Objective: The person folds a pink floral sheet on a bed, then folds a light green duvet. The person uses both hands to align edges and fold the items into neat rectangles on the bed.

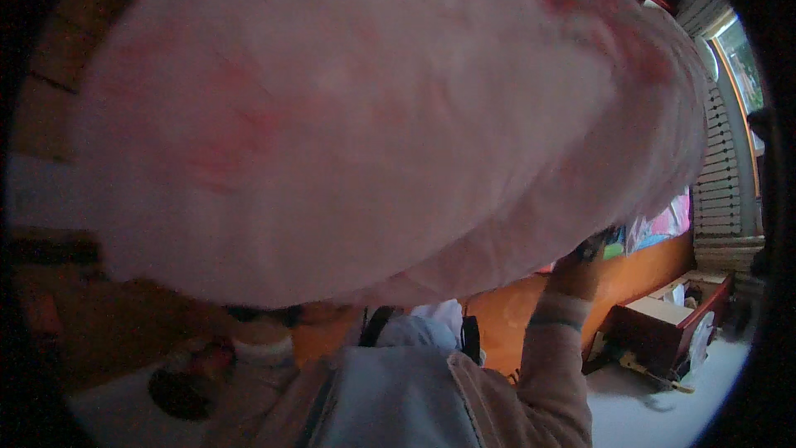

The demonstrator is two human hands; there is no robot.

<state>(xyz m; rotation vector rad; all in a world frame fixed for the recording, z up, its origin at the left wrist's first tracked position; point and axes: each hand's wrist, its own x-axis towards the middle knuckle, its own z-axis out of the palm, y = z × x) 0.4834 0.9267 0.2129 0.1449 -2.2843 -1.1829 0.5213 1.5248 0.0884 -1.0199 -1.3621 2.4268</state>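
A large pale pink quilt (348,158) with blurred red patches is raised in front of me and covers most of the head view. Its lower edge hangs above my lap. My right hand (582,261) is at that edge on the right, closed on the cloth, its fingertips lost in shadow behind it. On the left, my sleeved forearm reaches up to the same edge, and my left hand (259,328) shows only dimly at the wrist; its fingers are hidden by the quilt.
An orange bed side (634,270) runs behind the quilt, with pink and multicoloured bedding (667,220) on top. At the lower right a dark red open drawer (672,323) stands on the pale floor. Beyond are a patterned curtain (717,174) and a window (744,66).
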